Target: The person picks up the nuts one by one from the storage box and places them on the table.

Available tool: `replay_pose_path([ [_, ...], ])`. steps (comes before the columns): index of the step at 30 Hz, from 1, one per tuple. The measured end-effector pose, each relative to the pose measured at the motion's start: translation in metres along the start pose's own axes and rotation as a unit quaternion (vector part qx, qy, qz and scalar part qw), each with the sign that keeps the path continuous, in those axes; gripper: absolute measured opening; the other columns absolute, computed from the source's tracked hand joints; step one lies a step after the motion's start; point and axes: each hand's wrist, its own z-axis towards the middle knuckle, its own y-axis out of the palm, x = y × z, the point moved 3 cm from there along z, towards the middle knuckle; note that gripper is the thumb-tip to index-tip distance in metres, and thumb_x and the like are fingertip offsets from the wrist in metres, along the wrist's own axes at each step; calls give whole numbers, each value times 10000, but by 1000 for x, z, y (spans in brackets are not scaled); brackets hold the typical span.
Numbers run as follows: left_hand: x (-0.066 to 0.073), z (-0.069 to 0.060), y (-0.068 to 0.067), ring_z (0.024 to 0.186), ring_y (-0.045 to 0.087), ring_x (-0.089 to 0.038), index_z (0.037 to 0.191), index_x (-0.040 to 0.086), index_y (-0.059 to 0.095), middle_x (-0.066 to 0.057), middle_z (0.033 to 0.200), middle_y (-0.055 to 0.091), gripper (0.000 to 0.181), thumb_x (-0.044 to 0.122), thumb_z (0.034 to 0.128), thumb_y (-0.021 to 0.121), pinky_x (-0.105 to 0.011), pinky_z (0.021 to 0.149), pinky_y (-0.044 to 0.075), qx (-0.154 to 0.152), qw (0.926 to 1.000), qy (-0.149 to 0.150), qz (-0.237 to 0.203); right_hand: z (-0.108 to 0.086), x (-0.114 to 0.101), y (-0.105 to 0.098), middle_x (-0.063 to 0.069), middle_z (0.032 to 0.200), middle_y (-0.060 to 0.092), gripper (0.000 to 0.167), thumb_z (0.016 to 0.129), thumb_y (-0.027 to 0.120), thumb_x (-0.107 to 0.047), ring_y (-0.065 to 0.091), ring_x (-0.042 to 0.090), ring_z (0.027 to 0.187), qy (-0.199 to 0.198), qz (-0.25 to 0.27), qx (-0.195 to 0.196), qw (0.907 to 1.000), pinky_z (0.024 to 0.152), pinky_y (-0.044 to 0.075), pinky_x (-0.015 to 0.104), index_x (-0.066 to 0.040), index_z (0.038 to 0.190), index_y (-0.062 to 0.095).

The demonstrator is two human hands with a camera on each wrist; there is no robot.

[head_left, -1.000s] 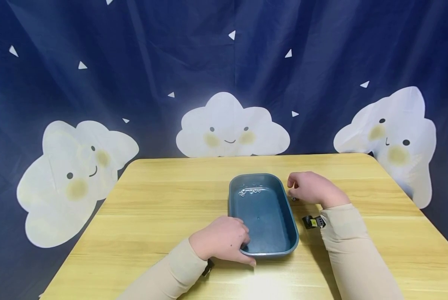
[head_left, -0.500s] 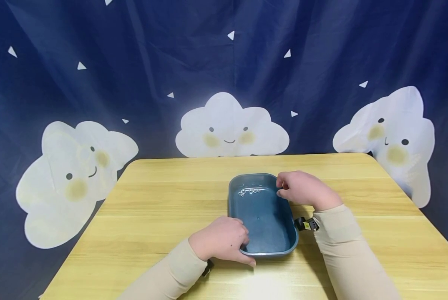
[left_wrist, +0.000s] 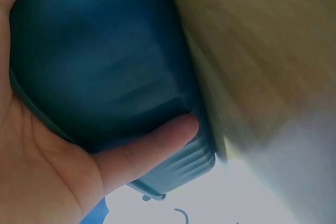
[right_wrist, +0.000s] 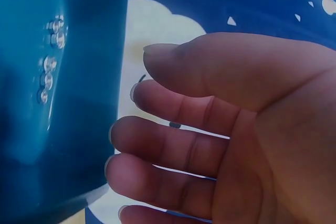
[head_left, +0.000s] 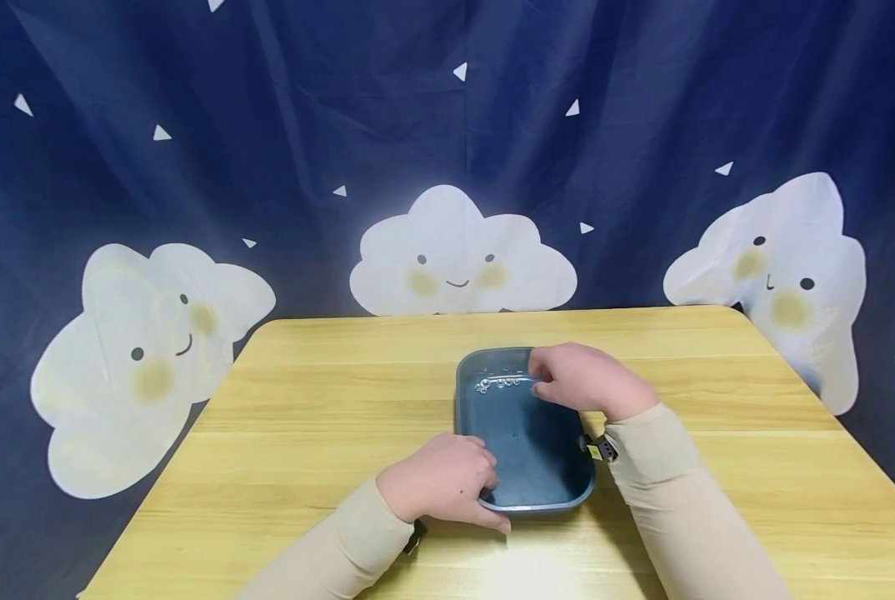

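Observation:
A dark blue tray [head_left: 526, 450] lies on the table. My left hand [head_left: 443, 479] grips its near left corner, fingers over the rim and thumb [left_wrist: 152, 148] along the outer wall. Inside, toward the far end, lie several small shiny round pieces [head_left: 485, 386], also seen in the right wrist view as silvery pieces [right_wrist: 56, 40]. My right hand [head_left: 590, 379] is over the tray's far right part, just right of the pieces. Its fingers [right_wrist: 157, 137] are loosely bent, and nothing shows between them and the thumb [right_wrist: 184, 64].
The wooden table [head_left: 327, 383] extends on both sides of the tray. Behind it hangs a dark blue curtain [head_left: 290, 125] with white clouds and small triangles. A small black device [head_left: 603, 448] sits at the right wrist, by the tray's right wall.
My right hand has moved left, from beside the tray's right wall to over its inside. The left hand and the tray have stayed in place.

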Motion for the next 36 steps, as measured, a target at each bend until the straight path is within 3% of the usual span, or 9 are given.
replay_pose_path([
  [8, 0, 0, 1, 686, 472, -37, 586, 297, 544, 191, 652, 423, 527, 763, 819, 626, -192, 556, 368, -31, 10000, -58, -19, 8, -14, -1, -47, 798, 594, 122, 898, 720, -219, 535, 163, 720, -158, -147, -136, 9997, 694, 455, 353, -137, 979, 680],
  [17, -1, 1, 3, 692, 488, -42, 594, 303, 557, 187, 660, 443, 516, 763, 818, 627, -201, 555, 381, -77, 9999, -88, -66, 28, -24, 15, -9, 1011, 696, 246, 920, 699, -217, 607, 146, 823, -355, -257, -517, 9977, 842, 518, 405, -108, 1140, 703],
  [23, -1, 1, 3, 693, 505, -48, 596, 300, 550, 185, 661, 456, 522, 767, 820, 618, -209, 564, 389, -105, 9999, -111, -47, 38, -28, 26, 39, 1135, 708, 288, 923, 684, -203, 646, 167, 912, -307, -268, -749, 9964, 873, 520, 421, -104, 1193, 696],
  [36, 0, 0, 2, 712, 538, -56, 598, 298, 565, 180, 673, 483, 520, 767, 814, 625, -214, 594, 416, -41, 9999, -98, 61, 53, -32, 48, -2, 1036, 697, 304, 907, 686, -167, 631, 160, 856, -314, -463, -778, 9954, 805, 522, 396, -125, 1206, 654],
])
